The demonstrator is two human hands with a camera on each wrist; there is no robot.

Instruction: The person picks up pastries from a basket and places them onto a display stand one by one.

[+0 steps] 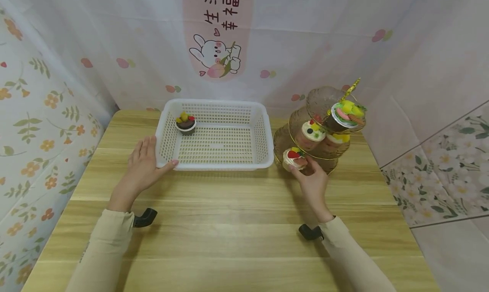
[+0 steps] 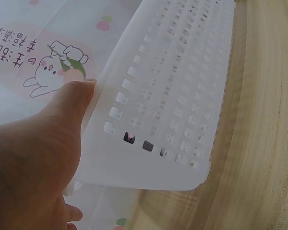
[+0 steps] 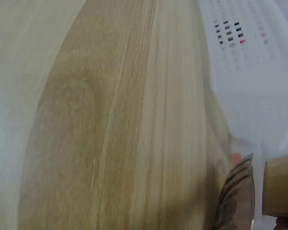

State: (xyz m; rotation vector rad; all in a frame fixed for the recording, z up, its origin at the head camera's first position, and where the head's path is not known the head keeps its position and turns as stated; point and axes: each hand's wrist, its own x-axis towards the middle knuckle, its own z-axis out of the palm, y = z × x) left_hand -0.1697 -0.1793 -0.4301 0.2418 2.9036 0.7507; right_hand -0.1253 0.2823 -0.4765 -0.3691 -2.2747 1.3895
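Note:
My left hand (image 1: 142, 167) rests at the near left corner of a white plastic basket (image 1: 217, 166), fingers along its left side. In the left wrist view its thumb (image 2: 69, 103) touches the basket's rim. A chocolate cupcake (image 1: 186, 125) with yellow and red fruit sits inside, at the left. On the right, my right hand (image 1: 315, 186) pinches a cream cupcake (image 1: 293, 160) with red topping at the lowest tier of a three-tier stand (image 1: 280, 141). In the right wrist view that cupcake's tan cup (image 3: 281, 187) appears beside a tier's ribbed edge; the hand is out of that view.
The middle tier bears a cream-topped cupcake (image 1: 312, 131) and another (image 1: 338, 138) partly hidden behind the top tier. A dark cupcake (image 1: 347, 114) with green and yellow topping stands on top. Curtains (image 1: 145, 37) hang behind and beside the wooden table (image 1: 221, 224).

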